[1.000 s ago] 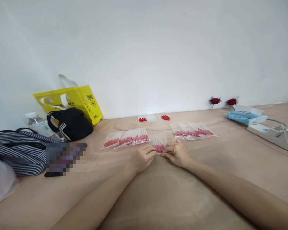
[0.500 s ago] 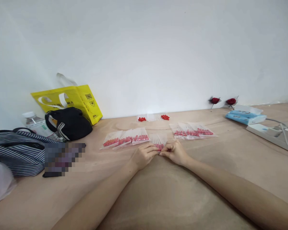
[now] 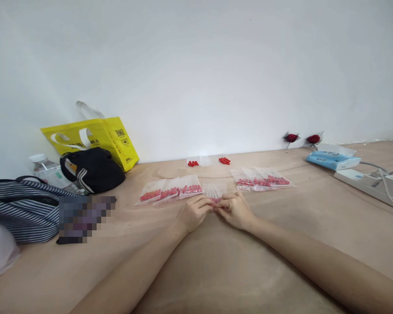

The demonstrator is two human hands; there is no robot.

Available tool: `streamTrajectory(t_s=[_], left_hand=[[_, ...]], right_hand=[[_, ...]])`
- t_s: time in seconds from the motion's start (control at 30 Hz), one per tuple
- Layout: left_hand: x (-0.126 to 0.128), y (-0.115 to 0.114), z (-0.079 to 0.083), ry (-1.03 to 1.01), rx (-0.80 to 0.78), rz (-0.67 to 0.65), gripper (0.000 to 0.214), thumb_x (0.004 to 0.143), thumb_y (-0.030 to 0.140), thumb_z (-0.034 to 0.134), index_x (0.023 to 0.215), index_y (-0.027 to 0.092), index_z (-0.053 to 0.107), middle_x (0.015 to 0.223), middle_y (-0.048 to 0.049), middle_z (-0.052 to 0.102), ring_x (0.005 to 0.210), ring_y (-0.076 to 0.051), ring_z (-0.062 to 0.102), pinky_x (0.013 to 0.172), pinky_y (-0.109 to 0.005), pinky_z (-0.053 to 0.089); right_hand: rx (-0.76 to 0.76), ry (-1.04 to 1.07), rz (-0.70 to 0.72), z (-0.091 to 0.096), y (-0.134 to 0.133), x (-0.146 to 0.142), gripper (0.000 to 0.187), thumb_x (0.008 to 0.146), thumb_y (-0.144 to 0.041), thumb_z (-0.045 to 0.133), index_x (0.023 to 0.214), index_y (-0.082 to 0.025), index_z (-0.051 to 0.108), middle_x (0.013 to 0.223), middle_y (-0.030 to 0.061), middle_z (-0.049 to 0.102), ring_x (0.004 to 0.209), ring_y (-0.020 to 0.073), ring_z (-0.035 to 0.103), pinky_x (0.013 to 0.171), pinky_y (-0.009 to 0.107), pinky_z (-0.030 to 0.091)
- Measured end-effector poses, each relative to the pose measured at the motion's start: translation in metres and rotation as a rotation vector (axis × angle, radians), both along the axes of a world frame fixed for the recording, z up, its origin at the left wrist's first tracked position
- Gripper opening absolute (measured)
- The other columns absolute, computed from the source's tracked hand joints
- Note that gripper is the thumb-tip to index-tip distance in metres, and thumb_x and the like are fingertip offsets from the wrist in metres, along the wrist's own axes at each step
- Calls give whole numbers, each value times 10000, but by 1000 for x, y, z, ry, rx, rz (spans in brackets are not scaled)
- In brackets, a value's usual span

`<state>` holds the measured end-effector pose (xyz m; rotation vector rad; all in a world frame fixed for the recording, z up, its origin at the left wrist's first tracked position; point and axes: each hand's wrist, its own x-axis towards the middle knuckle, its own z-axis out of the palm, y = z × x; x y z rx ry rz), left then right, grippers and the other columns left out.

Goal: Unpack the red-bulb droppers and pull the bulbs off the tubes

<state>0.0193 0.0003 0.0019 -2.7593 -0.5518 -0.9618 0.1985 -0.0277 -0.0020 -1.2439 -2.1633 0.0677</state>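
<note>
My left hand (image 3: 195, 212) and my right hand (image 3: 235, 210) meet at the middle of the brown table (image 3: 216, 270), both pinching the near edge of one small clear plastic bag of red pieces (image 3: 215, 192). Their fingers hide most of the red pieces. A fanned row of similar filled bags (image 3: 170, 190) lies just left of it, and another row of filled bags (image 3: 261, 179) lies to the right. Farther back, near the wall, two small heaps of loose red pieces (image 3: 225, 160) sit beside flat clear bags.
At the left are a yellow shopping bag (image 3: 94, 136), a black cap (image 3: 92, 169), a water bottle (image 3: 46, 169) and a striped bag (image 3: 22, 208). On the right lie blue tissue packs (image 3: 332, 159), a white power strip (image 3: 370, 182) and two red roses (image 3: 303, 139).
Both hands have drawn closer together over the bag, their fingertips now almost touching and covering more of the red pieces. The view shifted slightly.
</note>
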Motion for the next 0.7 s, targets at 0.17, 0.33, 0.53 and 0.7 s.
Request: streamTrajectory(t_s=[0.17,0.33,0.53,0.7], left_hand=[[2,-1,1,-46,14,4,203,845,160,435,759,162,620,862,-41,661,862,-143,578,796,-299,470],[3,0,0,1,-61,1,196,836,159,441,754,171,619,950,-46,658,957,-145,560,869,-325,449],[-1,0,0,51,-78,47,151,838,202,454,835,189,605,1100,-43,600,1122,-177,470,935,-373,408],[-6,1,2,55,-124,106,463,794,256,521,1220,137,387,1251,-121,476,1244,-215,320,993,-423,340]], right_hand=[[55,-11,-64,-1,-4,-6,151,796,-204,492,693,-193,602,696,-4,615,692,114,531,682,281,247],[-47,67,-174,-5,3,-9,152,786,-208,476,667,-190,569,682,1,625,641,126,533,623,267,271],[20,119,-116,-8,13,2,158,830,-222,427,758,-196,565,727,3,637,658,128,542,652,270,302],[221,-48,193,-4,3,21,256,870,-180,321,804,-181,568,761,50,619,713,140,523,685,282,322]])
